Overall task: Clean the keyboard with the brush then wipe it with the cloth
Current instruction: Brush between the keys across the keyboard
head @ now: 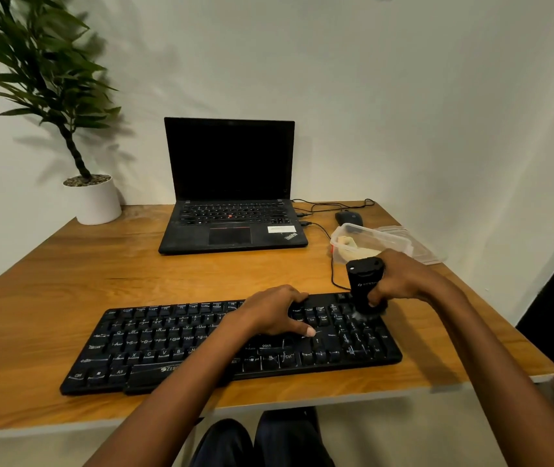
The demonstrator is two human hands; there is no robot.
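Wooden desk (100, 281) stood against a plain white wall (403, 96). Two containers were on it. At the right, a clear plastic tub (369, 231) sat uncovered with a pale crumpled cloth (349, 246) inside, and its clear lid (427, 254) lay just beside it. At the far left corner, a white pot (98, 203) held grey pebbles (87, 180) and one leafy green plant (43, 62).

One open ThinkPad laptop (231, 183), its screen dark, sat at the back in the middle. One black mouse (349, 218) lay behind the tub, and black cables (332, 205) ran from the laptop's right side. One black keyboard (154, 342) lay along the near edge of the desk.

Both hands were over the keyboard's right half. The left hand (272, 313) rested on the keys with its fingers spread and loosely arched, fingertips near the far row and thumb stretched out towards the arrow keys, holding nothing. The right hand (403, 278) was wrapped tightly round the black brush (364, 284), held upright. Its bristles (369, 313) touched the keys at the far right of the keyboard, near the number pad.
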